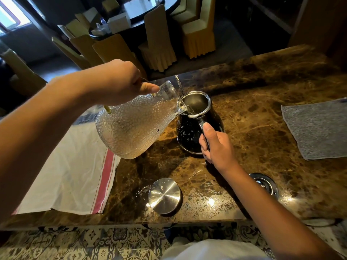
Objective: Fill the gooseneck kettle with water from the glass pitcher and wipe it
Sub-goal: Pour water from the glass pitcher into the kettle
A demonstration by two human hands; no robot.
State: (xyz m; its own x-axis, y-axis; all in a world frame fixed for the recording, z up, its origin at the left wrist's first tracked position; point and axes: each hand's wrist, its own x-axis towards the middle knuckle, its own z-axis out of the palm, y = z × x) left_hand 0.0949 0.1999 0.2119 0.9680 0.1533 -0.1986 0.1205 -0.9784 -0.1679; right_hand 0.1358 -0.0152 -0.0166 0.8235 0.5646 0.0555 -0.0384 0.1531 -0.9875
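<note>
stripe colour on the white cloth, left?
Red stripes along the edge of the white cloth; head view.

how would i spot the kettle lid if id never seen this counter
Start at the brown marble counter and find the black kettle in its middle. Come toward the near edge: the lid lies there alone, between the white cloth and a round metal fitting. It is the only loose shiny steel disc.

Brown marble counter, glossy. Patterned tile floor below. Dim room behind: yellow-covered chairs around dark round table. Bright window upper left.
</note>
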